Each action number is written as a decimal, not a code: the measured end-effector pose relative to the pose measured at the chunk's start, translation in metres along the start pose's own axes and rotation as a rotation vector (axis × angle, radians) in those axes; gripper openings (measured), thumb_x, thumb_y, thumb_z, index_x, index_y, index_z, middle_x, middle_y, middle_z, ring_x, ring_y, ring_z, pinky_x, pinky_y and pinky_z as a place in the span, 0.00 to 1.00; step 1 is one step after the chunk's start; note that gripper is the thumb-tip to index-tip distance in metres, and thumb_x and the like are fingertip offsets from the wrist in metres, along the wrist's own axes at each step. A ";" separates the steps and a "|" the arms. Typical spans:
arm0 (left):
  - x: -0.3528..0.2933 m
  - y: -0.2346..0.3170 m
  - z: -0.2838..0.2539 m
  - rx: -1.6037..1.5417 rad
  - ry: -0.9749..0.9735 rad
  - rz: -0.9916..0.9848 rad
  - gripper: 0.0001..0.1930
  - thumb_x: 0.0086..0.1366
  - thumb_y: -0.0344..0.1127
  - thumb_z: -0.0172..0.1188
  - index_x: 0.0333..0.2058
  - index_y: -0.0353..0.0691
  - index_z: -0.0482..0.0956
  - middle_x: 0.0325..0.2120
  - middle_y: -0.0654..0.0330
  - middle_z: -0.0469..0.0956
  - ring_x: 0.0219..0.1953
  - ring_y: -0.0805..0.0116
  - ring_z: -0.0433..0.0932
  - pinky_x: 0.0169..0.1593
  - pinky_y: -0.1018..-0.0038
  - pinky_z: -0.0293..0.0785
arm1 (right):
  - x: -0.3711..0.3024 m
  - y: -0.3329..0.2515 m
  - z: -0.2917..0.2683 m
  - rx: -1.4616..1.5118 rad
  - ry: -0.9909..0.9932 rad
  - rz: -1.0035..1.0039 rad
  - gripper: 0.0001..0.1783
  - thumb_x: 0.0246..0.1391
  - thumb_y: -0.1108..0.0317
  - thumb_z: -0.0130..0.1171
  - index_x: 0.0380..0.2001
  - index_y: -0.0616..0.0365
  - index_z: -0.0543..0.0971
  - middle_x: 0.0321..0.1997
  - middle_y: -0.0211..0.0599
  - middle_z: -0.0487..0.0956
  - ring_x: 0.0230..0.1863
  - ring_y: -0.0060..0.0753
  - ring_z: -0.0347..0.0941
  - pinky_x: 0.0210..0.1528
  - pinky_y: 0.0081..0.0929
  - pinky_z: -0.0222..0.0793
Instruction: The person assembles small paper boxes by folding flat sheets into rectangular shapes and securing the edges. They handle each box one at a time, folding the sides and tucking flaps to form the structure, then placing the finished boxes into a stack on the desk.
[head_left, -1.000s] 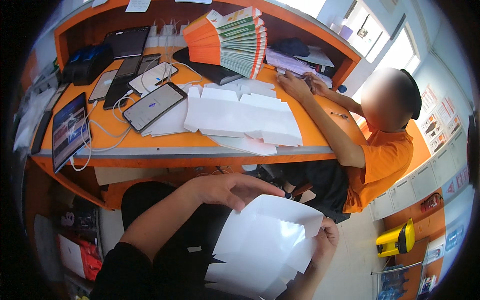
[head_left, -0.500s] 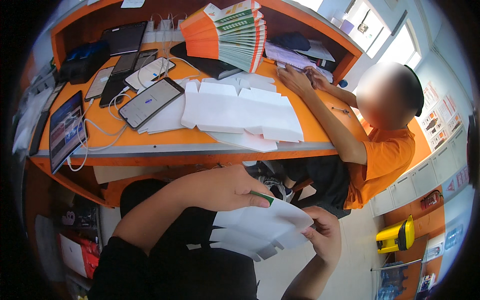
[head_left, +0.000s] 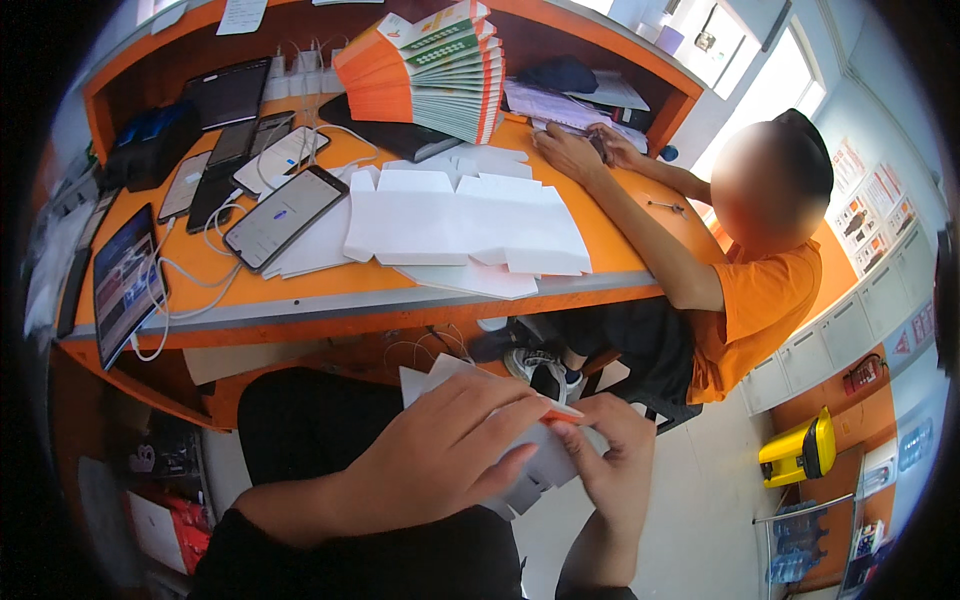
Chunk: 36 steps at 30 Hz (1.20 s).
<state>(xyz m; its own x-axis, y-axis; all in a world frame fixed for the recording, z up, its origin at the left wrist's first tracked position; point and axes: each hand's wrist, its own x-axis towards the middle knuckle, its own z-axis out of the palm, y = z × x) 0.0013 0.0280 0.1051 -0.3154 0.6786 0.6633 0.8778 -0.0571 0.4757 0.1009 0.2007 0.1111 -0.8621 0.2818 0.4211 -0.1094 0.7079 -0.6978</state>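
Observation:
Above my lap, both hands work on a flat, die-cut carton blank [head_left: 535, 465], white on the face toward me, with a strip of orange showing at a folded edge. My left hand [head_left: 455, 450] lies across it, fingers reaching to that fold and covering much of the card. My right hand [head_left: 612, 455] pinches the right end between thumb and fingers. On the desk [head_left: 370, 297] ahead lie more white carton blanks [head_left: 465, 222], unfolded and overlapping. Behind them rises a fanned stack of orange, green and white printed cartons [head_left: 425, 85].
Several phones [head_left: 287, 217] with white charging cables and a tablet [head_left: 130, 285] cover the desk's left side. At the right, a co-worker in an orange shirt [head_left: 770, 310] rests both arms on the desk. A yellow bin [head_left: 798, 450] stands farther right.
My left hand has moved down and right over the carton blank, toward my right hand. The blank has turned and is folding, and an orange edge now shows. The view has shifted slightly.

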 end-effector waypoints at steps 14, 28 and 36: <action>-0.004 -0.008 0.010 -0.051 0.260 -0.093 0.08 0.54 0.27 0.66 0.33 0.37 0.77 0.33 0.55 0.77 0.39 0.63 0.78 0.42 0.75 0.75 | -0.025 0.021 0.023 0.356 -0.183 0.212 0.23 0.62 0.66 0.46 0.59 0.60 0.66 0.57 0.49 0.71 0.57 0.42 0.68 0.59 0.34 0.59; -0.034 0.003 0.048 -0.949 0.272 -0.518 0.21 0.56 0.28 0.67 0.47 0.31 0.72 0.45 0.55 0.74 0.50 0.67 0.75 0.55 0.70 0.71 | -0.038 0.011 0.062 0.404 0.343 -0.216 0.12 0.59 0.70 0.51 0.42 0.62 0.65 0.54 0.58 0.71 0.52 0.47 0.71 0.57 0.37 0.64; -0.035 0.005 0.042 -0.712 0.197 -0.502 0.17 0.56 0.32 0.67 0.43 0.33 0.76 0.37 0.56 0.77 0.44 0.70 0.78 0.49 0.75 0.73 | -0.038 0.004 0.049 0.513 0.329 -0.083 0.09 0.52 0.76 0.57 0.37 0.62 0.72 0.51 0.53 0.74 0.51 0.42 0.72 0.53 0.34 0.67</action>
<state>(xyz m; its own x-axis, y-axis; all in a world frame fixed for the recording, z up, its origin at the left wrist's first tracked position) 0.0318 0.0350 0.0605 -0.7158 0.6119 0.3363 0.2082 -0.2728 0.9393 0.1092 0.1606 0.0640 -0.6518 0.4817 0.5858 -0.4646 0.3570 -0.8104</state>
